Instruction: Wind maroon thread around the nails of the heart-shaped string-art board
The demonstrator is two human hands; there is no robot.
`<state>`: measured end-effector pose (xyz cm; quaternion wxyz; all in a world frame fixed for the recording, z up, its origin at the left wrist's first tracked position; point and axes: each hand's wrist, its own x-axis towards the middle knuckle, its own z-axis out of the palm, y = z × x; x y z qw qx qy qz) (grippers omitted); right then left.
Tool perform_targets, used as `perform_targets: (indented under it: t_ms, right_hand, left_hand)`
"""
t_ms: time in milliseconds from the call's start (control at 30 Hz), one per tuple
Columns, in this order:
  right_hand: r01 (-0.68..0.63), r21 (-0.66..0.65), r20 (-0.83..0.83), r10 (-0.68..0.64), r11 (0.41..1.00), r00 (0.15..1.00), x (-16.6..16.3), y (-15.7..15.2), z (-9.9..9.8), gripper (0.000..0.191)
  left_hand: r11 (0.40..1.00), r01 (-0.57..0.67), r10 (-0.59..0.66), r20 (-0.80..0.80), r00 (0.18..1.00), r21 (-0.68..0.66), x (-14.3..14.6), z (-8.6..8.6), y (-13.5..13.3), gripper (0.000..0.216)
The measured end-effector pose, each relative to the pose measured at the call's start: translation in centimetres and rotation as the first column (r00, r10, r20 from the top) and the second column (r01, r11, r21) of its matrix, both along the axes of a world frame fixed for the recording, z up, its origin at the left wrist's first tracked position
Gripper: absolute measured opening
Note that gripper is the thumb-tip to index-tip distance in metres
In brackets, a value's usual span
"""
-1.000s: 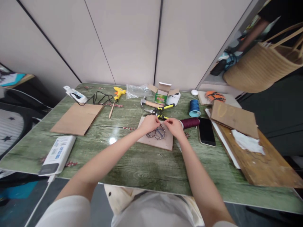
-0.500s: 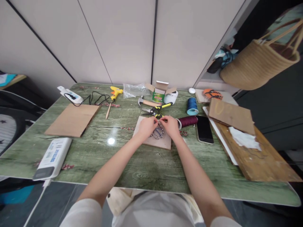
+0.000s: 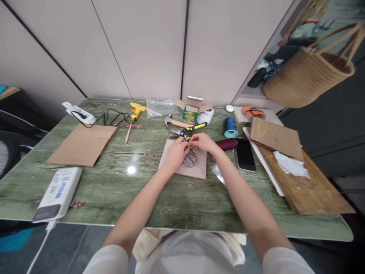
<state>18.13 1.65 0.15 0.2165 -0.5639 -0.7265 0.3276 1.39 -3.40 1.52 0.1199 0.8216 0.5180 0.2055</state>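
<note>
A small wooden board lies at the middle of the green table, carrying a ring of nails wound with dark thread. My left hand rests on the board's far left part, its fingers pinched together at the far edge. My right hand hovers over the board's far edge, its fingers also pinched, meeting the left hand's fingertips. What they pinch is too fine to make out. A maroon thread spool lies just right of my right hand.
Yellow-handled pliers, a hammer, a small open box and a blue spool sit behind the board. A phone and wooden planks lie right. A cardboard sheet, glue gun and power bank lie left.
Both hands have drawn together and shifted toward the board's far edge; the right hand moved left, away from the maroon spool. The view has tilted slightly.
</note>
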Motion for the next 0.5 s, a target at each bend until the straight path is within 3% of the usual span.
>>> perform_targets:
  t_ms: [133, 500]
  right_hand:
    - [-0.058, -0.076, 0.007, 0.058, 0.995, 0.998, -0.1, 0.8, 0.6, 0.015]
    - [-0.029, 0.022, 0.107, 0.026, 0.999, 0.994, -0.6, -0.6, 1.8, 0.014]
  left_hand:
    - [1.0, 0.012, -0.012, 0.01, 1.0, 0.017, 0.0, -0.2, 0.2, 0.018]
    - [0.999, 0.018, -0.019, 0.016, 1.0, 0.029, -0.2, -0.5, 0.2, 0.017]
